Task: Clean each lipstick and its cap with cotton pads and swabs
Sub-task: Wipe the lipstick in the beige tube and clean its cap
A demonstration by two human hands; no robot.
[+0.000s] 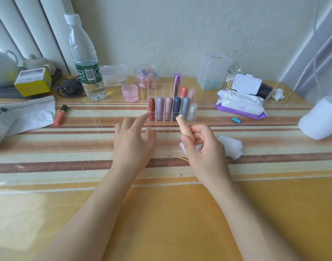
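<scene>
My right hand (202, 146) grips a peach lipstick tube (182, 123) with its cap off, held tilted just in front of the clear organizer (152, 87). The organizer holds several capped lipsticks in red, mauve, navy, grey-blue and white. My left hand (132, 140) hovers with spread fingers over the peach cap (148, 131) lying on the table; the motion blurs it. A folded white cotton pad (231, 147) lies right of my right hand. Wooden swabs (177, 155) lie between my hands, partly hidden.
A wet-wipe pack (240, 105) with open lid sits at the right, a blue clip (236, 120) before it. A water bottle (85, 59), pink jar (129, 93) and jar of lipsticks (146, 76) stand behind. An orange lip tube (60, 114) lies left beside tissue.
</scene>
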